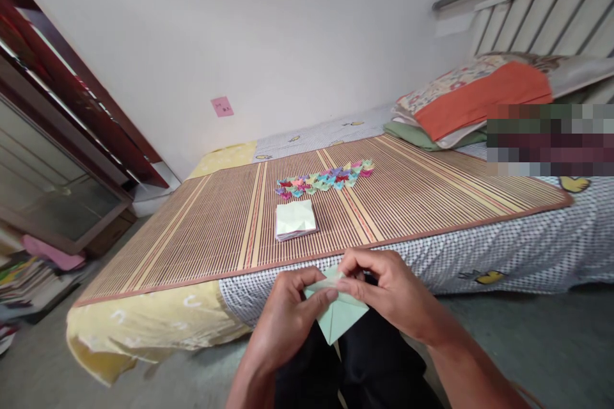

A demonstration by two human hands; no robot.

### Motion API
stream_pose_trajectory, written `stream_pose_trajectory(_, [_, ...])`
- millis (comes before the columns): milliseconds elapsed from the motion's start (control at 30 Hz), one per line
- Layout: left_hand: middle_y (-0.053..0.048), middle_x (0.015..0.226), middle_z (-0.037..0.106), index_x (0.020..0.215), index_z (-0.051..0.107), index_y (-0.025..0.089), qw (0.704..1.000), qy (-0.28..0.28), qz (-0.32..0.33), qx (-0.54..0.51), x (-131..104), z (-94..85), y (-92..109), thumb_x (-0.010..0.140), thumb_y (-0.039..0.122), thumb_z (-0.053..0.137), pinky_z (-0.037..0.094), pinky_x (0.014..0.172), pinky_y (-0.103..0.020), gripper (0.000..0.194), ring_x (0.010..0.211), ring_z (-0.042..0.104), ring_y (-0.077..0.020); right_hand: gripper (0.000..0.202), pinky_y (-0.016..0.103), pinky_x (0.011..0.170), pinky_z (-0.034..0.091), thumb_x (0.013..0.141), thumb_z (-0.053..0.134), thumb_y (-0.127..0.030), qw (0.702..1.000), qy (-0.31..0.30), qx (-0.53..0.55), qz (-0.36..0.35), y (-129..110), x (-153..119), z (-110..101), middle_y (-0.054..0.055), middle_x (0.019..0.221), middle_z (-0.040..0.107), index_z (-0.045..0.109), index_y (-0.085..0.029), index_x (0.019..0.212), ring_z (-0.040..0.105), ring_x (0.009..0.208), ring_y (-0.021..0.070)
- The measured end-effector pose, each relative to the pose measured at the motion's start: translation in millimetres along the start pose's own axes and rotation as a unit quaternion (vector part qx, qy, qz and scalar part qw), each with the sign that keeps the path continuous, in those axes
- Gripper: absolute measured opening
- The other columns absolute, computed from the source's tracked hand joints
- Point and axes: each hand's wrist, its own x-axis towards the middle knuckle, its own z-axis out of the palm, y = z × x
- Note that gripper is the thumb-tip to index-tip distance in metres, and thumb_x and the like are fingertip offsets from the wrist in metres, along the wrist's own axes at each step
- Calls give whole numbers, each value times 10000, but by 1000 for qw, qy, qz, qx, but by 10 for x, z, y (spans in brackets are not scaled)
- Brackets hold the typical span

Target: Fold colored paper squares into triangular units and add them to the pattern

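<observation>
Between my two hands, above my lap, is a pale green sheet of origami paper (339, 318) with creases, its pointed corner hanging downward. My left hand (292, 307) pinches its left side between thumb and fingers. At the upper right edge my right hand (378, 284) grips the same paper, thumb and fingertips closed on it. Beyond my hands a stack of creased pale square papers (295, 218) lies on the bamboo mat (206, 230). Behind the stack, small folded paper pieces (326, 179) in many colours sit in rows.
The mat covers a bed with a checked sheet (522, 262) and a yellow cloth (158, 316) at its near left corner. Pillows (489, 99) are piled at the right. A white wall (288, 32) stands behind, and a cabinet (52, 160) at the left.
</observation>
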Motion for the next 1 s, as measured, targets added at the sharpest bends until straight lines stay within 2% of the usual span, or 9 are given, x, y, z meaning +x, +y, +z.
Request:
stream_pose_trajectory(200, [13, 630, 513, 687, 654, 149, 999, 0, -15, -41, 14, 23, -7, 761, 379, 816, 330, 550, -244, 291, 579, 406, -113, 284, 261, 558, 363, 950, 666, -397, 999, -2, 6, 32, -14, 0, 48, -32, 669, 531, 617, -192, 760, 462, 618, 129])
stream_pose_trajectory(333, [24, 616, 506, 678, 616, 162, 999, 10, -9, -50, 3, 19, -38, 763, 359, 825, 324, 536, -233, 299, 563, 408, -106, 286, 249, 564, 389, 946, 686, -424, 998, -6, 37, 41, 6, -9, 45, -29, 685, 549, 633, -193, 786, 487, 629, 129])
stream_pose_trajectory(467, [27, 629, 506, 660, 585, 168, 998, 2, 8, -60, -13, -3, -33, 784, 365, 823, 341, 542, -223, 333, 574, 416, -105, 251, 252, 609, 432, 952, 690, -366, 999, -7, 46, 13, 30, -6, 21, -16, 738, 571, 622, -202, 774, 521, 676, 138])
stream_pose_trajectory(567, [26, 651, 510, 671, 580, 170, 999, 13, 29, -42, -19, -8, -28, 801, 326, 808, 362, 564, -222, 306, 597, 433, -109, 223, 275, 727, 477, 943, 685, -288, 999, 22, 28, -17, 42, 2, 26, 23, 921, 615, 607, -206, 751, 585, 816, 161])
stream_pose_trajectory(633, [32, 643, 496, 666, 557, 174, 999, 26, 43, -21, -23, -3, -30, 810, 288, 790, 358, 563, -218, 296, 596, 424, -106, 205, 287, 776, 482, 937, 678, -254, 999, 25, 35, -16, 46, 1, 42, 33, 973, 626, 600, -208, 753, 606, 887, 176])
stream_pose_trajectory(800, [49, 615, 468, 653, 490, 190, 998, 36, 52, -17, -32, 24, -36, 810, 265, 786, 342, 534, -205, 343, 565, 404, -93, 227, 269, 653, 427, 932, 668, -231, 997, 28, 65, 6, 30, -19, 96, -19, 762, 561, 553, -210, 737, 531, 715, 144])
stream_pose_trajectory(1000, [28, 608, 560, 649, 559, 176, 991, 70, 36, -111, -15, 30, 1, 707, 325, 891, 384, 524, -207, 368, 552, 464, -97, 246, 266, 627, 406, 928, 658, -218, 997, 59, 50, -4, -7, -16, 132, -27, 732, 542, 541, -204, 711, 506, 680, 133])
